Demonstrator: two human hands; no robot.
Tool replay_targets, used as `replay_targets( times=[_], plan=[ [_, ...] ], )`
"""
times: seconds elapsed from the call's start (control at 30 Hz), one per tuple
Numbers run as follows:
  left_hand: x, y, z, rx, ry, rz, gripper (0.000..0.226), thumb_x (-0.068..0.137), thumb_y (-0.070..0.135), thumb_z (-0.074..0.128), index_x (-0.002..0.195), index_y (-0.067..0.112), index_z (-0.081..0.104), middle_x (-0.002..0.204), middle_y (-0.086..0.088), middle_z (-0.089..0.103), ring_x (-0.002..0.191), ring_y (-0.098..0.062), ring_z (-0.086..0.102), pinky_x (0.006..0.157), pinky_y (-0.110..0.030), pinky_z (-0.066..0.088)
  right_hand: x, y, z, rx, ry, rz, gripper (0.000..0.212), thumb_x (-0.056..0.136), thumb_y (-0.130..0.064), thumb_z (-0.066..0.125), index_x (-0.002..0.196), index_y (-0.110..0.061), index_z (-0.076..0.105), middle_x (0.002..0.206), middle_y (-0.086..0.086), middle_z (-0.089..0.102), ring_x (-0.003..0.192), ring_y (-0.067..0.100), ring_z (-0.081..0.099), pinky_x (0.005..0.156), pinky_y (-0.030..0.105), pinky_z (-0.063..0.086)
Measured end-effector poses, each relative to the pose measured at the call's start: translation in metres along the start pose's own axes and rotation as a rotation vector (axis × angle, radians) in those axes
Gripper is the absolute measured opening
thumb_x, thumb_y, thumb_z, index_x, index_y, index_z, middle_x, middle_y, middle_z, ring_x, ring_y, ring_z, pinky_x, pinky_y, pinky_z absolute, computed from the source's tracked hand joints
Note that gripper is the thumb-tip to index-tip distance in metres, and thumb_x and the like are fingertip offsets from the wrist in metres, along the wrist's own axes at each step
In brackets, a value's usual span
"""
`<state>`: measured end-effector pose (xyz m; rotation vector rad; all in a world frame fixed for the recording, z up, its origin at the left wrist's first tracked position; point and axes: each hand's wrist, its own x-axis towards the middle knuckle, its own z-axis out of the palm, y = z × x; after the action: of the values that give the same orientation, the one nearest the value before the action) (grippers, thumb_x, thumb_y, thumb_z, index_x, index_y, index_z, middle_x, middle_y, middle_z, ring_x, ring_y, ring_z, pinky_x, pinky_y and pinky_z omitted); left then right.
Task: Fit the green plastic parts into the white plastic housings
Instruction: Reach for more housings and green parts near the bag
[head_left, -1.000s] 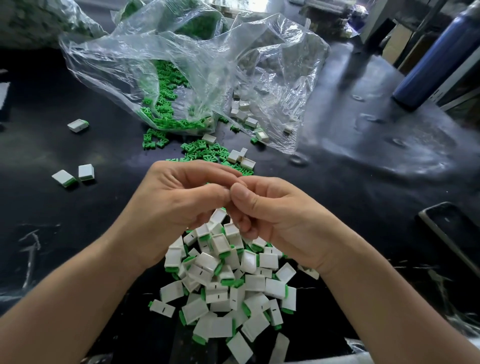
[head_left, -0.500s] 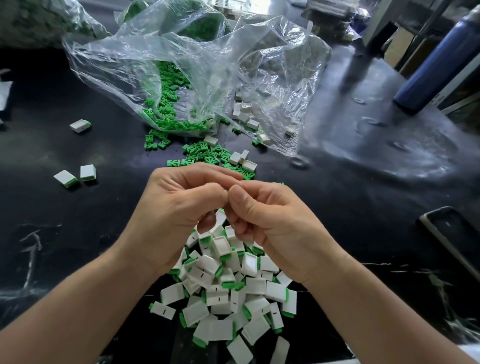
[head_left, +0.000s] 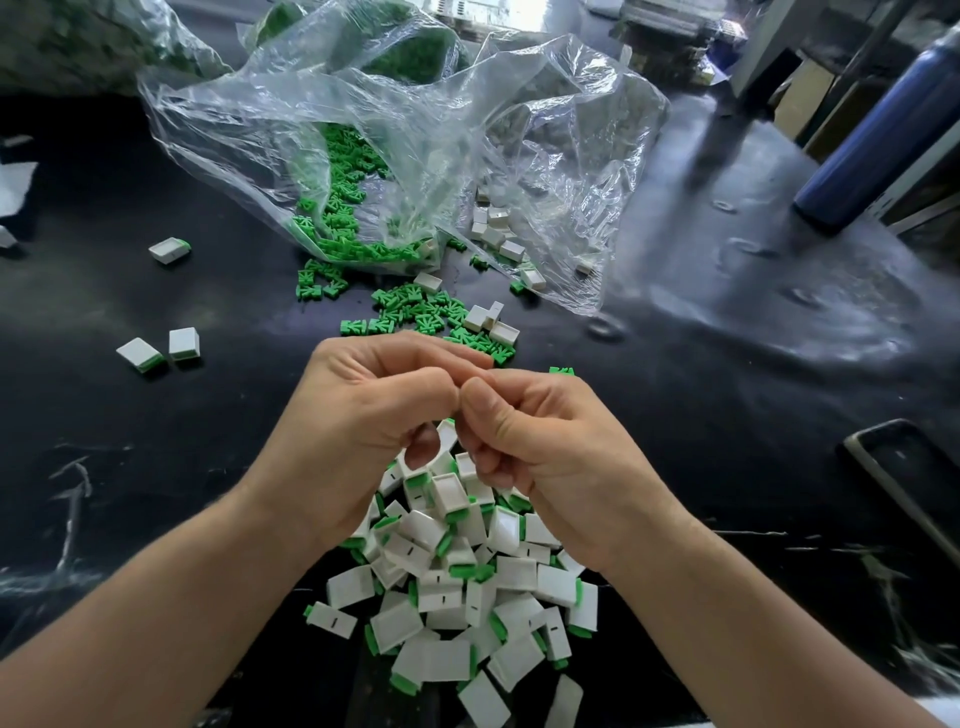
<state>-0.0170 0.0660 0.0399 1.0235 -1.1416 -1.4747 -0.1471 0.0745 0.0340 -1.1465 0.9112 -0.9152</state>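
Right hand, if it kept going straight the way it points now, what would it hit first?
The left hand: the right hand points up-left at it, and the two appear to touch, above the pile of fitted housings.

Table (head_left: 727, 364): carrying every item listed.
Heap of fitted housings (head_left: 457, 587): lying near centre, running toward the near edge.
Left hand (head_left: 363, 415) and right hand (head_left: 545, 441): hovering over the heap's far side, fingertips touching each other.
Loose parts (head_left: 415, 306): lying scattered just behind the hands, with a few bare housings (head_left: 493, 322) sitting among them on the right.
Bag (head_left: 415, 130): lying far centre, mouth facing the scatter; bagged parts (head_left: 337, 208) piling in its left half, bagged housings (head_left: 493, 228) in its right.
Two fitted pieces (head_left: 184, 343): lying side by side at left; a third piece (head_left: 169, 249) lying farther back.
Bottle (head_left: 878, 140): sitting far right.
Flat rimmed object (head_left: 904, 467): lying at the right edge.
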Motion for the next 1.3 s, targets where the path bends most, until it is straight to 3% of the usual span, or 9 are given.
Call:
replay_targets(
  times=[0.33,0.57,0.73,0.9,1.0,1.1,1.2,1.27,1.3],
  plan=[
    [0.0,0.0,0.0,-0.009,-0.017,0.005,0.023,0.058,0.001,0.051,0.054,0.01,0.072,0.072,-0.004,0.07,0.041,-0.006,0.05,0.037,-0.016,0.036,0.0,0.0,0.0,0.005,0.018,-0.013,0.019,0.072,-0.029,0.055,0.058,-0.02,0.063,0.05,-0.008,0.05,0.045,0.004,0.042,0.044,0.013,0.034],
    [0.003,0.001,-0.008,-0.047,-0.098,0.001,0.017,0.062,0.005,0.062,0.069,0.012,0.076,0.056,-0.002,0.065,0.042,-0.009,0.052,0.038,-0.014,0.035,0.001,-0.008,-0.004,0.131,-0.116,0.109,0.041,0.076,-0.034,0.049,0.092,0.001,0.061,0.056,-0.005,0.054,0.049,0.005,0.046,0.046,0.014,0.036],
    [0.003,0.0,-0.008,-0.06,-0.136,-0.036,0.018,0.065,0.013,0.064,0.076,0.02,0.078,0.056,0.002,0.065,0.044,-0.006,0.051,0.041,-0.016,0.035,0.002,-0.012,-0.009,0.272,-0.119,0.167,0.027,0.076,-0.03,0.047,0.08,-0.006,0.058,0.054,-0.001,0.055,0.047,0.008,0.046,0.044,0.016,0.036],
    [0.003,-0.001,-0.007,-0.022,-0.101,-0.008,0.022,0.064,0.013,0.06,0.073,0.022,0.078,0.053,0.002,0.062,0.042,-0.006,0.043,0.038,-0.014,0.033,0.006,-0.008,-0.014,0.151,-0.093,0.164,0.035,0.078,-0.038,0.047,0.079,-0.006,0.061,0.053,-0.001,0.057,0.045,0.007,0.047,0.042,0.015,0.036],
    [0.005,0.001,-0.008,-0.008,-0.062,0.004,0.02,0.053,0.005,0.071,0.069,0.017,0.076,0.048,0.001,0.058,0.038,-0.006,0.04,0.037,-0.014,0.031,0.011,-0.009,-0.027,-0.038,0.021,0.111,0.047,0.077,-0.05,0.046,0.069,-0.01,0.071,0.056,0.001,0.06,0.045,0.007,0.048,0.042,0.015,0.035],
    [0.006,0.002,-0.014,0.01,-0.054,-0.019,0.015,0.052,0.004,0.07,0.064,0.012,0.074,0.043,0.0,0.051,0.036,-0.008,0.036,0.036,-0.013,0.027,0.016,-0.012,-0.049,-0.052,0.217,0.048,0.044,0.079,-0.048,0.047,0.064,-0.013,0.071,0.051,-0.004,0.058,0.043,0.004,0.046,0.04,0.013,0.035],
    [0.003,0.004,-0.012,0.138,-0.173,-0.034,0.007,0.062,0.02,0.072,0.061,0.013,0.074,0.045,-0.001,0.054,0.038,-0.007,0.034,0.036,-0.015,0.024,0.022,-0.013,-0.068,-0.132,0.436,0.008,0.037,0.089,-0.036,0.05,0.065,-0.014,0.066,0.047,-0.007,0.055,0.04,0.003,0.043,0.038,0.013,0.032],
    [0.0,0.003,-0.009,0.215,-0.198,-0.045,0.026,0.054,0.037,0.082,0.057,0.012,0.073,0.045,0.0,0.054,0.039,-0.007,0.034,0.037,-0.014,0.024,0.025,-0.009,-0.076,-0.284,0.541,-0.009,0.03,0.092,-0.029,0.053,0.067,-0.017,0.064,0.046,-0.008,0.055,0.04,0.002,0.043,0.038,0.012,0.032],
    [0.0,0.002,-0.008,0.229,-0.175,-0.044,0.034,0.054,0.047,0.072,0.056,0.013,0.073,0.045,0.0,0.055,0.039,-0.007,0.034,0.036,-0.014,0.025,0.027,-0.007,-0.078,-0.356,0.574,-0.011,0.028,0.092,-0.027,0.054,0.067,-0.019,0.064,0.046,-0.009,0.055,0.04,0.0,0.043,0.04,0.011,0.033]
  ],
)
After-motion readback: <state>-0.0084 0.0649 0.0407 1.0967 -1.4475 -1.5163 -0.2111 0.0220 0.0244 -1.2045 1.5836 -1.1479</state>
